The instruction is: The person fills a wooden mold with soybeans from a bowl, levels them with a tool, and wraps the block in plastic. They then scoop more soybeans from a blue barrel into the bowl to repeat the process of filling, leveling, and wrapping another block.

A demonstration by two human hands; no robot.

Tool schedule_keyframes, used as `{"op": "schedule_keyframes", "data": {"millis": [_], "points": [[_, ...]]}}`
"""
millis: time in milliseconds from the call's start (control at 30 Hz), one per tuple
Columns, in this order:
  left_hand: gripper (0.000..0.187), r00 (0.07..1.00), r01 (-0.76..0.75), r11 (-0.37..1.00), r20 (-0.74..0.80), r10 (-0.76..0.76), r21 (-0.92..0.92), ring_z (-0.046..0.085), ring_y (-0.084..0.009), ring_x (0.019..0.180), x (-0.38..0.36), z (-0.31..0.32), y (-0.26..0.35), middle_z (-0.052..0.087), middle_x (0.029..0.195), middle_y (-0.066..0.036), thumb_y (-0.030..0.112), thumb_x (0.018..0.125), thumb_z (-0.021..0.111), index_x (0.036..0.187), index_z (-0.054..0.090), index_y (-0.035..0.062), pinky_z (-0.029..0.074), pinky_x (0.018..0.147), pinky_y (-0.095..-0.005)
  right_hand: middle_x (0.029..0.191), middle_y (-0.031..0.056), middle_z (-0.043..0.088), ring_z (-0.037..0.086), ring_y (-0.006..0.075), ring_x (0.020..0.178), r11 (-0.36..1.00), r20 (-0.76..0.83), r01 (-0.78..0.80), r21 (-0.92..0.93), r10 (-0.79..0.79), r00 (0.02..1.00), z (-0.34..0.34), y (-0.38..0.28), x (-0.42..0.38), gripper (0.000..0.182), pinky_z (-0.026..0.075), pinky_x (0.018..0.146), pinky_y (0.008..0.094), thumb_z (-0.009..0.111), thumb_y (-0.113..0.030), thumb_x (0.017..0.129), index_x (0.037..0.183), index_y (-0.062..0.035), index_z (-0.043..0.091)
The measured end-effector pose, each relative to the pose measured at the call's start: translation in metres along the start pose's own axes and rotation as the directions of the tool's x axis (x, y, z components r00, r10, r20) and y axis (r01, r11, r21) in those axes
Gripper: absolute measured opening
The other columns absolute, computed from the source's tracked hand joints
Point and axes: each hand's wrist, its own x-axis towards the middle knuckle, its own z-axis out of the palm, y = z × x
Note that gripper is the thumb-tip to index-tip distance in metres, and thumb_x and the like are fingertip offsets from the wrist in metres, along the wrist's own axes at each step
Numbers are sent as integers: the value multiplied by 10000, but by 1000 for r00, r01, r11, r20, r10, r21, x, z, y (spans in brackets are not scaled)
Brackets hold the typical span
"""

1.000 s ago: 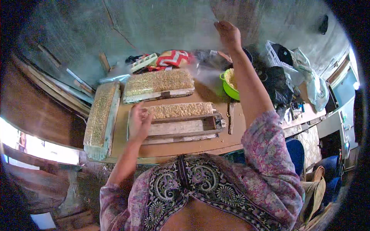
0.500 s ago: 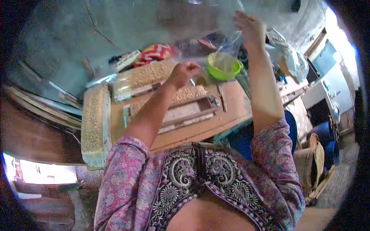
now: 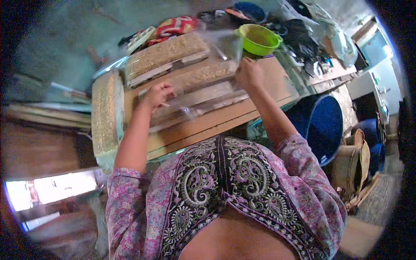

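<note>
A clear plastic sheet (image 3: 186, 108) stretches between my hands over a frame filled with pale granular pieces (image 3: 203, 76). My left hand (image 3: 158, 95) pinches its left end above the frame's left part. At the frame's right end, below the green bowl, my right hand (image 3: 250, 73) is closed on the plastic. Behind the frame lies a long block of the same pieces (image 3: 167, 54), wrapped in plastic. Another such block (image 3: 104, 108) stands along the table's left edge.
A green bowl (image 3: 260, 40) sits at the back right of the wooden table (image 3: 208, 125). Red patterned cloth (image 3: 177, 27) lies at the back. Black and clear bags are at the right, above a blue barrel (image 3: 326, 130).
My right hand has come down from high up to the frame's right end. My left hand has moved left and down, and the plastic now spreads over the frame.
</note>
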Motion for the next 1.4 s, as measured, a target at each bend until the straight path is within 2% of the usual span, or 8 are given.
{"op": "schedule_keyframes", "data": {"millis": [467, 600, 667, 800, 933, 1067, 1133, 1400], "points": [[279, 966, -248, 926, -8, 257, -286, 424, -12, 524, -35, 34, 43, 597, 825, -19, 213, 777, 559, 1019, 530, 77, 345, 448, -177, 939, 126, 578, 557, 186, 764, 966, -394, 8, 257, 97, 914, -73, -8, 19, 99, 433, 671, 259, 555, -106, 743, 723, -15, 519], [293, 886, -451, 841, -33, 463, -299, 454, -27, 547, -42, 31, 93, 604, 822, -10, 177, 775, 563, 1046, 532, 71, 363, 464, -184, 910, 102, 555, 524, 139, 734, 588, -769, 555, 589, 196, 609, -55, 3, 35, 73, 429, 633, 260, 491, -103, 819, 766, -66, 456], [287, 476, -797, 437, -12, 880, 418, 486, -53, 582, -60, 42, 122, 610, 786, -7, 151, 760, 571, 1039, 545, 89, 399, 502, -216, 917, 85, 541, 530, 163, 727, 576, -683, 414, 705, 393, 616, -30, 21, 22, 83, 426, 624, 266, 479, -140, 831, 863, -79, 432], [370, 419, -610, -97, 424, 803, 786, 555, -215, 676, -56, 30, 116, 589, 805, -65, 23, 631, 530, 981, 574, 137, 454, 617, -324, 981, 65, 492, 514, 185, 797, -109, 198, -173, 979, 717, 669, 19, 41, -38, 252, 421, 612, 288, 455, -201, 840, 1029, -78, 343], [232, 457, -627, -176, 542, 705, 759, 544, -226, 710, -56, 13, 63, 568, 782, -47, 44, 642, 505, 853, 579, 106, 450, 637, -327, 1032, 75, 468, 502, 179, 817, -262, 344, -223, 939, 754, 560, 19, 39, -66, 387, 418, 614, 295, 487, -176, 811, 1123, -89, 276], [165, 485, -583, -254, 582, 653, 772, 538, -219, 737, -56, -6, 8, 551, 770, -36, 71, 637, 517, 788, 575, 102, 444, 655, -332, 1081, 117, 448, 499, 247, 897, 91, 173, -288, 953, 616, 768, 26, 43, -61, 560, 419, 686, 310, 591, -94, 688, 1178, -102, 320], [115, 524, -544, -188, 507, 685, 817, 531, -220, 753, -61, -10, -4, 536, 775, -36, 89, 620, 532, 732, 559, 90, 439, 668, -337, 1143, 147, 404, 422, 314, 1032, 926, 9, -13, 378, 11, 1000, 25, 40, -60, 609, 373, 825, 345, 627, -69, 606, 1160, -99, 375], [91, 531, -482, -139, 415, 739, 865, 526, -244, 834, -75, -29, -33, 528, 816, -74, 50, 617, 530, 708, 534, 56, 428, 750, -347, 1257, 136, 289, 254, 342, 1167, 945, 268, 293, 148, -324, 907, 17, -24, -34, 683, 204, 949, 489, 654, -173, 569, 1193, -164, 377]]}}
